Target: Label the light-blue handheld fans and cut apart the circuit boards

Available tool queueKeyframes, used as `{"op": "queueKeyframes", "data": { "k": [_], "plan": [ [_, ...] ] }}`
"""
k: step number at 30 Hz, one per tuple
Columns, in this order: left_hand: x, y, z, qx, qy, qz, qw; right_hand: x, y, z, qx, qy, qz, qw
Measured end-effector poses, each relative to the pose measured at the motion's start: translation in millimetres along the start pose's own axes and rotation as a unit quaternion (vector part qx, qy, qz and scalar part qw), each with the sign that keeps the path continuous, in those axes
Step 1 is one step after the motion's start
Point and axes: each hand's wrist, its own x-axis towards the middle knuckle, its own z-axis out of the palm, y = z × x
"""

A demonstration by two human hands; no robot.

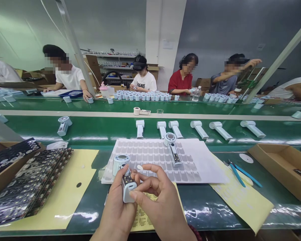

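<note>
A light-blue handheld fan (128,191) lies in my left hand (119,204), whose fingers wrap round its handle with the dark circuit board facing up. The round fan head (120,161) points away from me. My right hand (157,197) is closed at the handle's near end, its thumb touching the end by a small slot. A small white oval piece (139,167) shows at my right index fingertip, apparently stuck to it. Just beyond, another handheld fan (174,154), also with its board showing, lies on a white sheet of grey stickers (145,147).
Circuit boards (32,180) are stacked on the left beside a cardboard box. Blue-handled pliers (237,172) lie on yellow paper at right, near an open cardboard box (278,167). Several fans rest on the green conveyor belt (110,129). Co-workers sit across it.
</note>
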Motion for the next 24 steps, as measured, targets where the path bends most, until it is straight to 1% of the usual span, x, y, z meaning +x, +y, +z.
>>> {"op": "queueKeyframes", "data": {
  "k": [2, 3, 5, 6, 7, 8, 10, 11, 12, 13, 15, 16, 17, 19, 22, 24],
  "plan": [
    [-3.7, -1.7, 1.1, -0.004, 0.002, -0.004, 1.0, -3.6, 4.5, 1.4, -0.04, 0.012, -0.041, 0.998],
    [-5.7, -2.8, 1.6, -0.006, 0.0, -0.008, 1.0, -5.8, 7.2, 1.9, -0.074, 0.022, -0.077, 0.994],
    [-9.8, -4.4, 2.2, -0.009, -0.004, -0.023, 1.0, -9.2, 11.8, 1.9, -0.153, 0.047, -0.16, 0.974],
    [-11.7, -4.6, 2.2, -0.009, 0.0, -0.034, 0.999, -9.8, 13.1, 0.6, -0.186, 0.059, -0.192, 0.962],
    [-13.3, -4.2, 1.9, -0.009, 0.006, -0.047, 0.999, -9.4, 13.6, -1.8, -0.206, 0.07, -0.207, 0.954],
    [-14.5, -3.2, 1.1, -0.009, 0.01, -0.059, 0.998, -7.9, 13.3, -5.8, -0.208, 0.075, -0.2, 0.955],
    [-15.6, 0.2, -2.3, 0.006, 0.004, -0.08, 0.997, -2.1, 11.0, -18.3, -0.169, 0.081, -0.144, 0.972],
    [-15.4, 2.3, -4.9, 0.029, -0.008, -0.08, 0.996, 1.5, 9.8, -26.7, -0.144, 0.087, -0.111, 0.98],
    [-14.5, 4.2, -8.3, 0.068, -0.021, -0.067, 0.995, 5.2, 9.1, -36.0, -0.128, 0.092, -0.082, 0.984],
    [-13.0, 5.8, -12.3, 0.122, -0.025, -0.039, 0.991, 8.6, 9.2, -45.5, -0.126, 0.095, -0.063, 0.985],
    [-8.1, 7.1, -22.0, 0.247, -0.022, 0.037, 0.968, 13.5, 12.3, -62.4, -0.166, 0.088, -0.057, 0.981],
    [-4.8, 7.0, -27.6, 0.299, -0.021, 0.07, 0.951, 14.7, 15.1, -68.6, -0.198, 0.072, -0.06, 0.976],
    [-1.0, 6.4, -33.4, 0.337, -0.025, 0.09, 0.937, 15.2, 18.7, -72.7, -0.231, 0.054, -0.063, 0.969],
    [7.2, 4.7, -45.4, 0.374, -0.045, 0.096, 0.921, 14.7, 27.1, -74.8, -0.293, 0.03, -0.069, 0.953],
    [17.8, 3.1, -60.1, 0.38, -0.068, 0.097, 0.918, 14.0, 39.2, -68.6, -0.39, 0.035, -0.081, 0.917],
    [21.3, 3.3, -65.2, 0.375, -0.077, 0.103, 0.918, 14.5, 43.6, -65.1, -0.437, 0.046, -0.099, 0.893]
  ]
}}
